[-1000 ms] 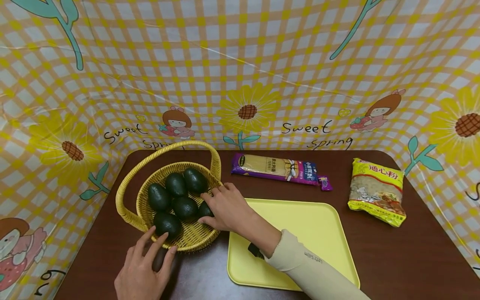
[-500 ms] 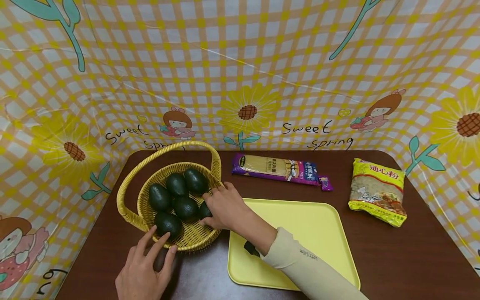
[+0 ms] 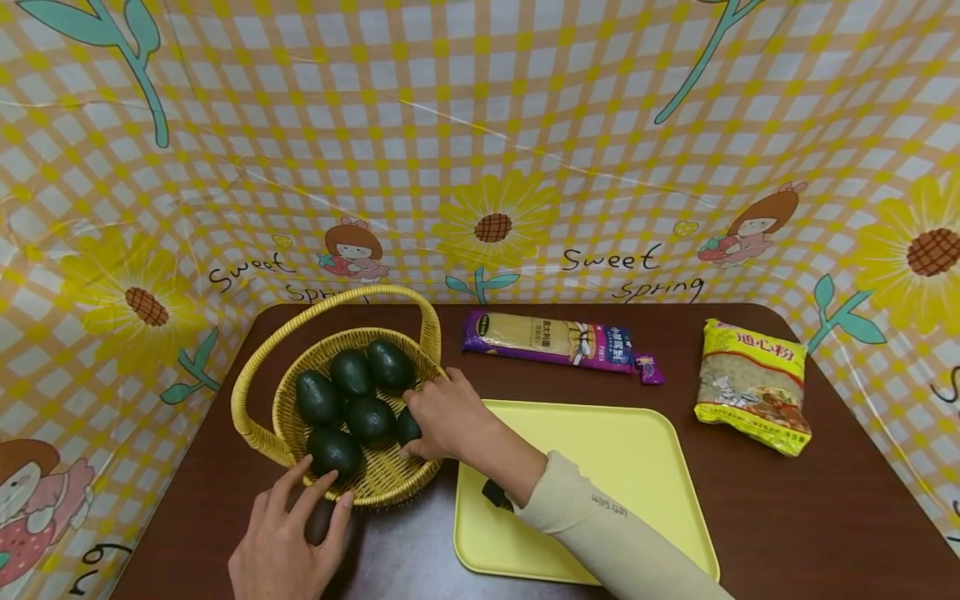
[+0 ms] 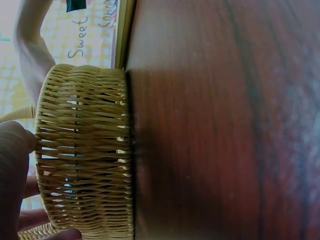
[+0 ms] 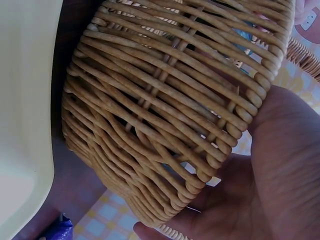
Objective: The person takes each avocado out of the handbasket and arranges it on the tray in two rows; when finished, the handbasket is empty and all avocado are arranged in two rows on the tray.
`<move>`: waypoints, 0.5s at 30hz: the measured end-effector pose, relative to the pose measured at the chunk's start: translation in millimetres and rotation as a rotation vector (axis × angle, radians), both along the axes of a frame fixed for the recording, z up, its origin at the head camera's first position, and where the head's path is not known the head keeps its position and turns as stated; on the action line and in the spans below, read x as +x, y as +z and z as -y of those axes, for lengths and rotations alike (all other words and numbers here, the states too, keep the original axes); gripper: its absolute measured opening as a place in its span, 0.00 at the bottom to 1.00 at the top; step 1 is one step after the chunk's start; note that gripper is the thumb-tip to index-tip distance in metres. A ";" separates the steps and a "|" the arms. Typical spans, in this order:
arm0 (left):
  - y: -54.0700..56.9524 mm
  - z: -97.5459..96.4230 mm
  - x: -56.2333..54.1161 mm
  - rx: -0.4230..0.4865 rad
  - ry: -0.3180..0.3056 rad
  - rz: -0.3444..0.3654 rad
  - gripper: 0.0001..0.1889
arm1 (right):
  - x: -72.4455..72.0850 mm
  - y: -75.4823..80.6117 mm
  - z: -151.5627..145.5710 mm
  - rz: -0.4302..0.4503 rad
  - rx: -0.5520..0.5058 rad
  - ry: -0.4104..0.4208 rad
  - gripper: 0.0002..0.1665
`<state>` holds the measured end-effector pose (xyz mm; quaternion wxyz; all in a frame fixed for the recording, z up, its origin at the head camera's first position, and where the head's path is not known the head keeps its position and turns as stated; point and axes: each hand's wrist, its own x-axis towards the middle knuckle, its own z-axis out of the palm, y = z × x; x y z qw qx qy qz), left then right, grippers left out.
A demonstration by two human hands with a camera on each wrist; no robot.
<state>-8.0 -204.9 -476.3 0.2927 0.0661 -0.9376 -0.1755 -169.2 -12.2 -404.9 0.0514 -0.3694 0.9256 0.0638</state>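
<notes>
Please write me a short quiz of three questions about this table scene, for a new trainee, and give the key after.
1. True or false: the yellow tray has an avocado lying on it.
2. How many avocados show in the wicker basket in the head view?
3. What does the right hand grip? A) the noodle packet B) an avocado at the basket's right rim C) the basket handle

Key:
1. False; no avocado lies on the tray, only the right forearm passes above it.
2. Six: five lie free, and the sixth avocado sits under the right hand.
3. B. The left hand meanwhile touches the basket's near wall with its fingers spread.
</notes>
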 end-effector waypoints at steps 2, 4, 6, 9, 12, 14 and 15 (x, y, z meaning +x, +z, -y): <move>0.4 0.3 0.0 0.002 0.000 -0.003 0.16 | -0.9 0.0 0.7 0.003 -0.002 0.005 0.49; 0.7 0.6 -0.2 0.003 -0.001 -0.007 0.16 | -1.4 -0.1 1.3 0.007 -0.003 0.005 0.49; 1.0 0.6 -0.9 0.004 -0.002 -0.011 0.16 | -1.9 -0.2 1.6 0.008 -0.002 0.005 0.49; 1.5 0.3 -2.2 0.005 -0.001 -0.010 0.16 | -2.7 -0.4 2.1 0.006 -0.002 0.003 0.49; 1.3 0.0 -3.1 0.008 -0.001 -0.006 0.16 | -3.4 -0.9 2.6 0.000 -0.003 0.006 0.49; 0.7 0.0 -3.4 0.008 -0.001 -0.007 0.16 | -3.8 -1.3 3.2 0.001 -0.003 0.007 0.49; 0.3 0.0 -3.5 0.008 -0.002 -0.009 0.16 | -4.0 -1.5 3.5 0.000 0.001 0.008 0.49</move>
